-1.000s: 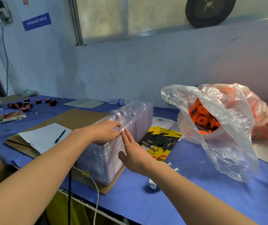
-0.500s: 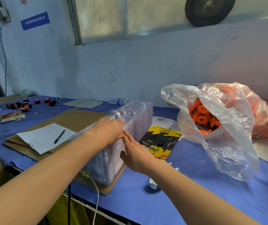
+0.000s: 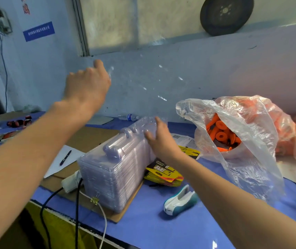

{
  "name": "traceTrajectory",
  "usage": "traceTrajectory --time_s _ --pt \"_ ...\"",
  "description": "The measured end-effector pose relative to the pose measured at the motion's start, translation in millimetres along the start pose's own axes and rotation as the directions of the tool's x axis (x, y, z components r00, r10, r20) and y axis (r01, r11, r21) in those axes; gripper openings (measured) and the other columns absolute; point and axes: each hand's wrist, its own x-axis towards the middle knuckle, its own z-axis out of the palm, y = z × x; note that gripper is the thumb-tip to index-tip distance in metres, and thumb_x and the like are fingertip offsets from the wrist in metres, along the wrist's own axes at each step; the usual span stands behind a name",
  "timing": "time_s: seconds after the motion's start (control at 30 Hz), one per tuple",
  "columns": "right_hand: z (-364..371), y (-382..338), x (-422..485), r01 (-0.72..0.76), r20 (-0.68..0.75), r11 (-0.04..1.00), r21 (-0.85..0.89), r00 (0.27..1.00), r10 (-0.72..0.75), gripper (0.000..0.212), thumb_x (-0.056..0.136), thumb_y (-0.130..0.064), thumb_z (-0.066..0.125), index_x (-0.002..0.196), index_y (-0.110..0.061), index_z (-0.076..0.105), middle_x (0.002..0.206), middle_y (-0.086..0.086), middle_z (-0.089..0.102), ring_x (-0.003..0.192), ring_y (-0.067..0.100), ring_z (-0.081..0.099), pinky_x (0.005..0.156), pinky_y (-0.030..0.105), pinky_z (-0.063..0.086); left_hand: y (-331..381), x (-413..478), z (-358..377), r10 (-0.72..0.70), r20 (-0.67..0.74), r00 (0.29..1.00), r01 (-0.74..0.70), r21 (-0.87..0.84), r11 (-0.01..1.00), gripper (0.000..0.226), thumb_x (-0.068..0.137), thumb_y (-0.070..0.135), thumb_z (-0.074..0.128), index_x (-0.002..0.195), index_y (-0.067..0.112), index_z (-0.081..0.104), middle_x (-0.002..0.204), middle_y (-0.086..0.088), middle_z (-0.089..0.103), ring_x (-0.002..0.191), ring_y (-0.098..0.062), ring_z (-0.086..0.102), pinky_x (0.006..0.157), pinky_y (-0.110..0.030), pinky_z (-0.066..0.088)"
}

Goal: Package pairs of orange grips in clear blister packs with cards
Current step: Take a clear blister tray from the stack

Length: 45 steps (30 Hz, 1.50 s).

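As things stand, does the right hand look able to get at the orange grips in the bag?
Probably yes. The right hand is open and empty at the blister stack; the plastic bag gapes toward it, orange grips exposed, nothing between.

1 blister stack (image 3: 111,169), 1 raised blister pack (image 3: 143,83), 1 pen (image 3: 65,157), 1 tape dispenser (image 3: 179,200).

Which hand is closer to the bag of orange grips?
Right. The right hand hovers by the stack, beside the bag; the left hand holds a blister high, farther away.
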Motion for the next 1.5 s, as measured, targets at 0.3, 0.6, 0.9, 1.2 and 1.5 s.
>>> traceTrajectory --time_s 0.3,0.6,0.9,1.2,1.5 --pt "-150.5 -56.7 1.3 0.098 -0.883 0.995 0.024 0.469 -0.025 0.067 0.097 -0.032 0.047 0.155 -0.013 0.019 0.158 0.014 0.02 0.142 0.026 0.028 0.112 0.038 0.025 6.0 16.6 -85.8 0.21 -0.089 0.974 -0.217 -0.637 0.74 0.015 0.105 0.028 0.041 0.105 0.014 0.045 0.1 -0.004 0.071 0.074 -0.034 0.065 0.071 -0.05 0.053" --pt "-249.8 -6.9 -95.3 -0.016 -0.484 0.569 -0.822 0.546 -0.684 0.051 0.099 -0.024 0.039 0.149 -0.014 0.038 0.152 0.013 0.039 0.144 0.03 0.031 0.12 0.054 0.013 113.9 -26.0 -49.4 0.416 0.07 0.907 -0.092 -0.93 0.357 0.03 0.102 0.002 0.043 0.086 0.027 0.045 0.084 0.003 0.074 0.075 -0.008 0.069 0.063 -0.025 0.053" --pt "-278.5 139.7 -179.8 0.117 0.019 0.685 -0.719 0.989 -0.148 0.023 0.1 -0.035 0.051 0.107 -0.022 0.068 0.1 -0.004 0.056 0.095 0.022 0.056 0.089 0.036 0.043 239.2 -125.3 41.9 0.75 0.283 0.597 0.162 -0.959 0.233 0.027 0.103 0.005 0.035 0.085 0.022 0.045 0.078 0.01 0.07 0.078 -0.015 0.069 0.077 -0.034 0.056" --pt "-259.3 221.8 -185.0 -0.155 -0.021 0.764 -0.626 0.983 0.182 0.016 0.097 -0.039 0.057 0.1 -0.026 0.065 0.087 -0.016 0.048 0.076 0.007 0.048 0.063 0.017 0.035 300.7 -183.7 93.7 0.745 0.405 0.53 0.055 -0.893 0.446 0.014 0.096 0.041 0.059 0.084 0.035 0.055 0.081 0.024 0.067 0.08 -0.002 0.061 0.083 -0.038 0.051" --pt "-230.8 245.5 -202.8 -0.217 -0.135 0.657 -0.722 0.976 0.173 0.025 0.098 -0.044 0.053 0.111 -0.03 0.07 0.104 -0.005 0.058 0.1 0.021 0.056 0.072 0.034 0.044 327.3 -217.1 111.3 0.562 0.49 0.666 0.115 -0.812 0.573 0.007 0.098 0.035 0.057 0.101 0.037 0.063 0.101 0.017 0.06 0.099 -0.01 0.06 0.081 -0.035 0.048"
